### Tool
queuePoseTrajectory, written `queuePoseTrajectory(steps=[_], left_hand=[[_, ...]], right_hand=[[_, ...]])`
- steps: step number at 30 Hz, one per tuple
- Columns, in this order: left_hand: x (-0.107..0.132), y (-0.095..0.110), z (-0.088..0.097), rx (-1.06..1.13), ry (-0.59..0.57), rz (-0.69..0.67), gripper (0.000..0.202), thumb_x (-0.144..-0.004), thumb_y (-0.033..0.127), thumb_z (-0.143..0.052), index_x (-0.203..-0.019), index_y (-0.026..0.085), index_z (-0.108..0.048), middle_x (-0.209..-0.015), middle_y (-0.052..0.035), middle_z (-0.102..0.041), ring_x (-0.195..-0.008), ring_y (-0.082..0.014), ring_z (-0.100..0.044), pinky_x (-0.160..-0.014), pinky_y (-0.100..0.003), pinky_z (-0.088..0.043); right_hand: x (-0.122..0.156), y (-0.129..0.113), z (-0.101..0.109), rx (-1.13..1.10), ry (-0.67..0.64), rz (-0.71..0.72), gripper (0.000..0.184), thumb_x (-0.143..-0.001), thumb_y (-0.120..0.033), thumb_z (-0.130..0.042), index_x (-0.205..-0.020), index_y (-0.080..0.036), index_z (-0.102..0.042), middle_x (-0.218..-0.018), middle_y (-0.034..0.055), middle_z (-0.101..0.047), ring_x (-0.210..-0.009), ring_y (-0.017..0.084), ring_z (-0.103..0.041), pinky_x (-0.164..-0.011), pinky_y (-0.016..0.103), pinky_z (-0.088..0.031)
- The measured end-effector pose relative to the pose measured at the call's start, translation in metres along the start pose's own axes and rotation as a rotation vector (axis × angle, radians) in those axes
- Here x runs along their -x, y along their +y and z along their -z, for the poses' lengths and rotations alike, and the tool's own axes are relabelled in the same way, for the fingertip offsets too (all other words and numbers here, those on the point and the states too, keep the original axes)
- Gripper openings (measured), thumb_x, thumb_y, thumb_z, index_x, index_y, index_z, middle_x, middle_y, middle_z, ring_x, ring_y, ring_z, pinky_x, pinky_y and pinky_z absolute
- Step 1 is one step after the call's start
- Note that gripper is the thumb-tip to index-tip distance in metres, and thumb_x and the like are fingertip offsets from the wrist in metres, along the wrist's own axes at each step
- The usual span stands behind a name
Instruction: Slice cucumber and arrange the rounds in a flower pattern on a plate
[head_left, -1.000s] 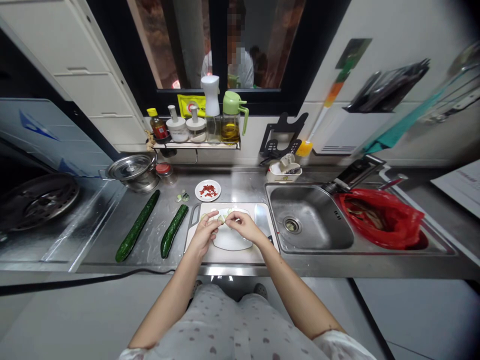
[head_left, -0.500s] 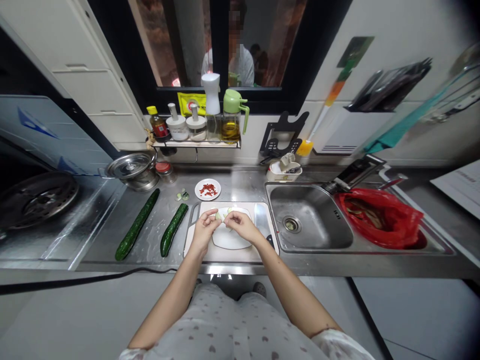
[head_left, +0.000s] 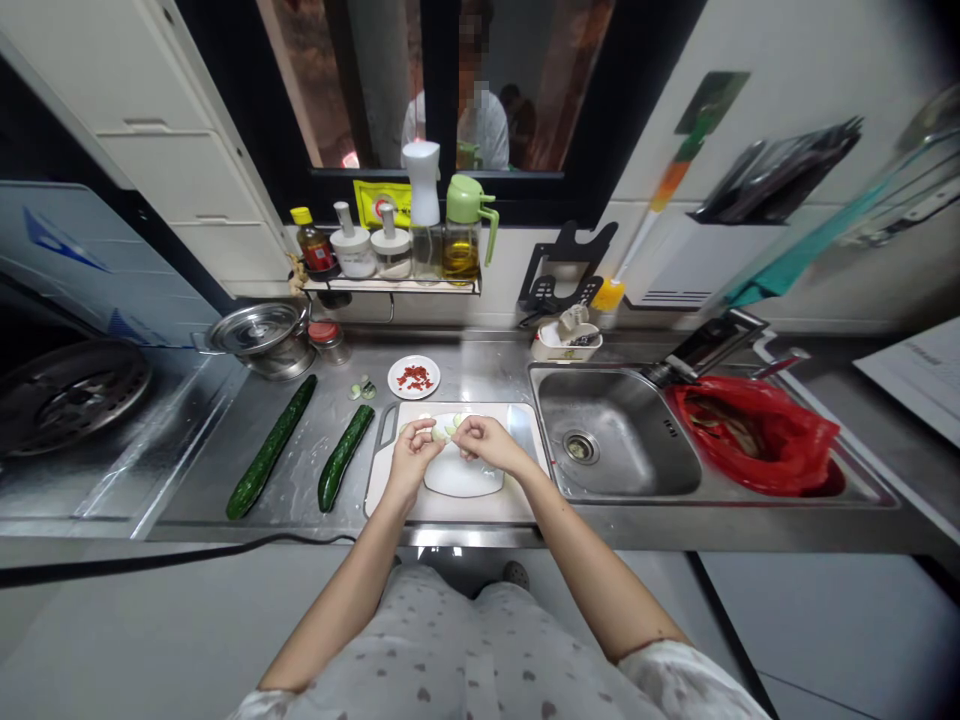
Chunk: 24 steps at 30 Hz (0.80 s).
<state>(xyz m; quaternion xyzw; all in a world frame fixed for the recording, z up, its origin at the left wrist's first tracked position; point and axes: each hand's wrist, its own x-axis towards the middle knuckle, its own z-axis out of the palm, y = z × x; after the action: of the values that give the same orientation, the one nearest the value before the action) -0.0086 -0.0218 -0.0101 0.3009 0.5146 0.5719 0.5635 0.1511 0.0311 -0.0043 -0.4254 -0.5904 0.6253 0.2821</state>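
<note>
Both my hands meet over a white plate [head_left: 459,478] on the white cutting board [head_left: 450,506]. My left hand [head_left: 411,460] pinches a small pale piece, perhaps a garlic clove [head_left: 437,434]. My right hand [head_left: 480,442] has its fingers closed at the same piece. More pale pieces [head_left: 454,422] lie just behind the hands. Two cucumbers, a long one [head_left: 271,447] and a shorter one [head_left: 345,458], lie on the steel counter to the left of the board.
A small dish of red chopped chilli [head_left: 413,377] stands behind the board. A steel sink [head_left: 615,445] lies to the right, with a red plastic bag [head_left: 754,432] beyond it. A lidded pot [head_left: 262,339] and a shelf of condiment bottles [head_left: 390,250] are at the back.
Both hands stayed together at the small pale piece above the plate, shifting only slightly with the camera's view.
</note>
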Motion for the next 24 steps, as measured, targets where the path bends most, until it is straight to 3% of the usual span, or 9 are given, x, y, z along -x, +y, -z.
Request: queuePoseTrajectory(steps=[4, 14, 24], left_hand=[[-0.001, -0.002, -0.001, -0.017, -0.023, -0.019, 0.05, -0.059, 0.028, -0.078, -0.104, 0.018, -0.059, -0.065, 0.0069, -0.056, -0.06, -0.0069, -0.051, -0.063, -0.02, -0.038], [-0.011, -0.015, -0.005, -0.1, -0.029, -0.032, 0.034, -0.056, 0.028, -0.077, -0.083, 0.018, -0.06, -0.062, 0.0067, -0.051, -0.059, -0.0068, -0.048, -0.061, -0.019, -0.037], [-0.036, -0.051, -0.009, -0.284, -0.043, 0.014, 0.027, -0.053, 0.026, -0.077, -0.072, 0.017, -0.061, -0.058, 0.006, -0.053, -0.054, -0.0072, -0.047, -0.059, -0.02, -0.036]], right_hand=[[-0.002, -0.003, 0.009, 0.088, -0.035, 0.059, 0.032, -0.071, -0.048, -0.069, -0.075, -0.018, -0.057, -0.056, -0.0049, -0.053, -0.051, 0.009, -0.048, -0.052, 0.021, -0.039], [-0.015, -0.002, 0.036, 0.34, -0.108, 0.105, 0.021, -0.076, -0.038, -0.06, -0.073, -0.017, -0.06, -0.056, -0.0045, -0.053, -0.054, 0.01, -0.046, -0.053, 0.021, -0.036], [-0.028, 0.016, 0.056, 0.602, -0.136, 0.034, 0.01, -0.076, -0.024, -0.06, -0.076, -0.015, -0.064, -0.064, -0.0028, -0.059, -0.06, 0.01, -0.049, -0.058, 0.02, -0.037]])
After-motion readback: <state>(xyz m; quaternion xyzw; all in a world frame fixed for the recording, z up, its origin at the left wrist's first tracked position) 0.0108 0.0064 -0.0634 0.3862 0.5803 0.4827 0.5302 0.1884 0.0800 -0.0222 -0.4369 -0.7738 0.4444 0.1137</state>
